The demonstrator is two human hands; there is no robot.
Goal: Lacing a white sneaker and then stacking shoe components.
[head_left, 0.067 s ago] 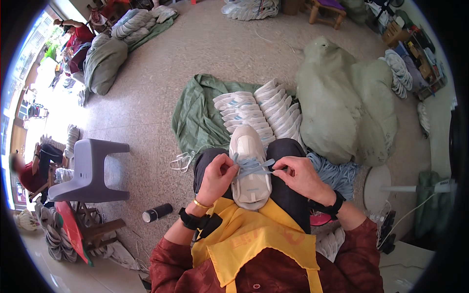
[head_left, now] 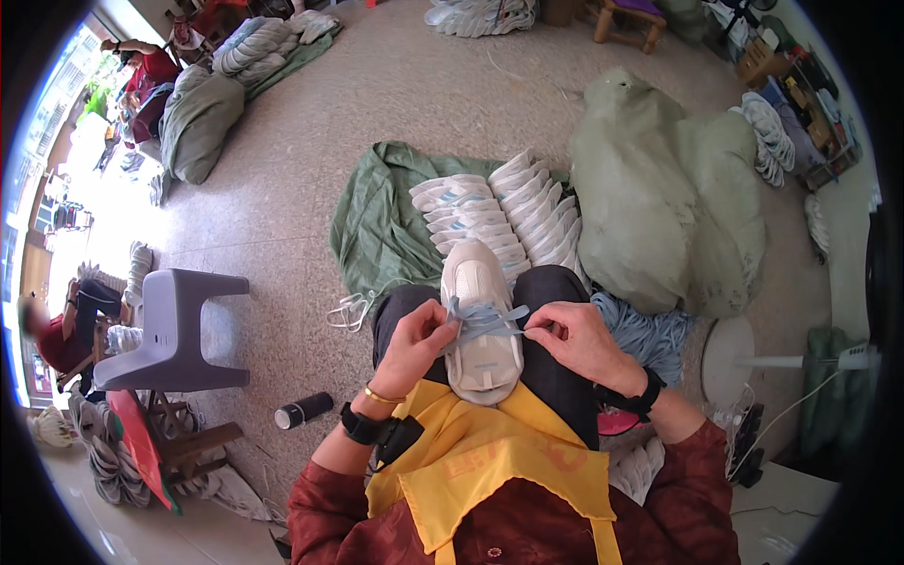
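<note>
A pale beige and white sneaker [head_left: 474,273] rests between my knees, over my yellow apron [head_left: 452,443]. Light blue shoelace [head_left: 484,321] is crossed in a loose bow or knot over its middle. At the shoe's left side, my left hand [head_left: 414,341] pinches one part of the lace between thumb and fingers. My right hand [head_left: 576,341], on the other side, grips a lace end that runs out from the shoe. Both hands are closed, and the fingertips hide the exact lace ends.
Rows of white shoes [head_left: 461,212] lie ahead on a green sheet [head_left: 377,217]. Large stuffed sacks [head_left: 631,188] and a bundle of blue laces [head_left: 645,330] stand to the right. Leftward are a grey plastic chair [head_left: 169,330], a dark cylinder [head_left: 303,411] and two other people farther off.
</note>
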